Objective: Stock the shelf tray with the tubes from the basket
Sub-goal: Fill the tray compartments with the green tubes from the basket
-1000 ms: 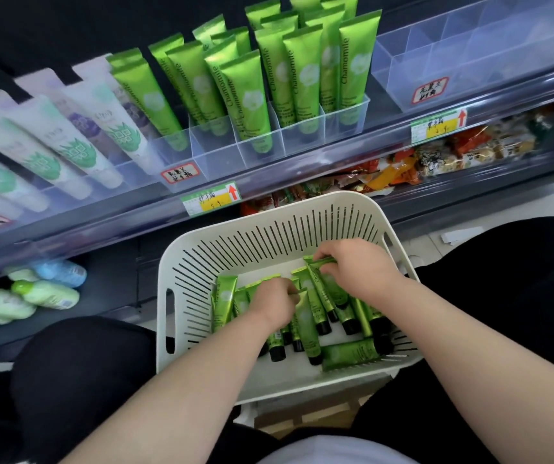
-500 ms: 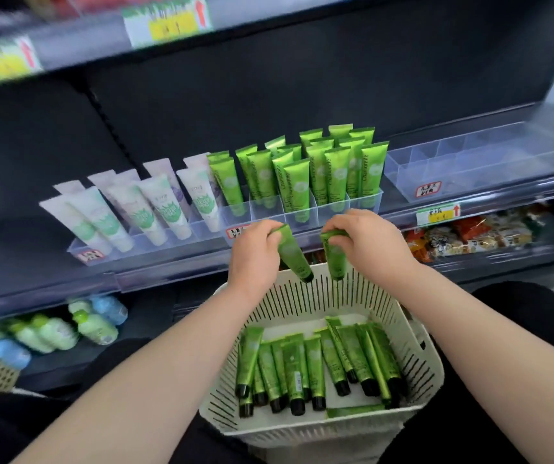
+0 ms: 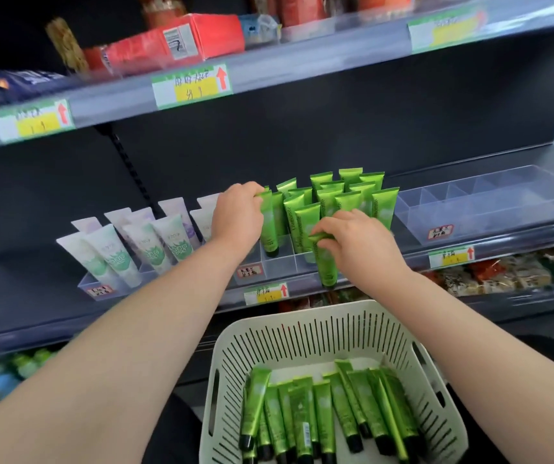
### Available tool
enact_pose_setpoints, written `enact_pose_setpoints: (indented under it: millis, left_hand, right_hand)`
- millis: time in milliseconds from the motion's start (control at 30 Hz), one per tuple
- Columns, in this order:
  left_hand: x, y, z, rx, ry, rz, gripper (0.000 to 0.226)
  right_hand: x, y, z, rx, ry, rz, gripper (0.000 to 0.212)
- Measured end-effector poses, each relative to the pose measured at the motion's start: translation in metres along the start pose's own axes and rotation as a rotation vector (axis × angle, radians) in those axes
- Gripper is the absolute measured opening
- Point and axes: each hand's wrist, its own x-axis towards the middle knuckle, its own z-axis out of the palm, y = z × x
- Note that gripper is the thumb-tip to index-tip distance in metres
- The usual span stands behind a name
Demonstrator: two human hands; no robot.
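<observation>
The dark shelf (image 3: 469, 259) carries the clear shelf tray (image 3: 279, 264), where standing tubes (image 3: 345, 202) fill the back compartments. Below, the white basket (image 3: 302, 318) holds loose tubes (image 3: 319, 406). The left hand (image 3: 235, 216) pinches a first tube (image 3: 267, 229), cap down in a front compartment. The right hand (image 3: 359, 242) grips a second tube (image 3: 326, 266), which hangs before the tray's front wall.
</observation>
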Motion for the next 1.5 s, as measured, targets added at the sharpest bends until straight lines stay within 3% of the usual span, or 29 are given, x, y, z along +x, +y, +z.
enact_pose_setpoints:
  millis: [267, 567, 800, 1000, 1233, 1500]
  left_hand:
    - [0.015, -0.016, 0.028, 0.052, -0.108, -0.027, 0.031]
    - [0.002, -0.019, 0.006, 0.003, -0.005, 0.036, 0.030]
    - [-0.032, -0.036, -0.015, 0.101, -0.072, 0.143, 0.028]
    - [-0.050, -0.060, -0.020, 0.259, -0.207, 0.264, 0.028]
    - [-0.054, -0.071, -0.013, 0.189, -0.209, 0.289, 0.027]
    - [-0.063, -0.068, -0.006, 0.144, -0.218, 0.316, 0.030]
  right_hand:
    - [0.008, 0.005, 0.006, 0.007, 0.001, -0.016, 0.020]
    - [0.027, -0.019, 0.001, 0.008, 0.029, -0.061, 0.019]
    - [0.064, -0.048, 0.005, -0.048, 0.118, -0.089, 0.024]
    - [0.090, -0.051, 0.028, -0.103, 0.050, -0.076, 0.023]
    - [0.097, -0.044, 0.055, -0.165, -0.075, -0.048, 0.024]
    - [0.094, -0.041, 0.054, -0.175, -0.002, -0.094, 0.024]
